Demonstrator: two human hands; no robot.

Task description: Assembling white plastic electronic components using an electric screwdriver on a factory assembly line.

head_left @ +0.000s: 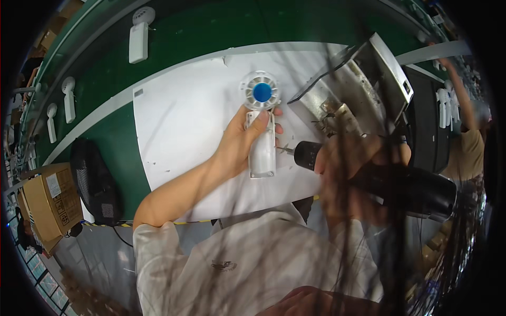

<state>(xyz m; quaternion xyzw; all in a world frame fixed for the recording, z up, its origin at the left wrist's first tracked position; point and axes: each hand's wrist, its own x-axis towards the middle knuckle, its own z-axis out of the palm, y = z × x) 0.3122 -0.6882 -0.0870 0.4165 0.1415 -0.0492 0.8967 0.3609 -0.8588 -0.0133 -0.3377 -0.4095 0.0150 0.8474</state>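
Note:
My left hand (235, 138) is closed around a white handheld fan housing (261, 160), its thumb across the top of the handle. The housing lies with its round ribbed head away from me, a blue disc (262, 92) in the middle. Small screws or screw holes show at the handle's near end. In my right hand (363, 154) is a black electric screwdriver (406, 185), held almost level. Its bit (286, 150) points left at the handle's right side; whether it touches I cannot tell. Dark hair strands blur part of the right hand.
A white sheet (184, 116) covers the table under the work. To the right stands a tilted metal bin (369, 87) with small parts inside. More white fans (139, 42) lie on the green belt beyond. At left are a black bag-like object (94, 181) and a cardboard box (52, 200). Another person (466, 150) is at far right.

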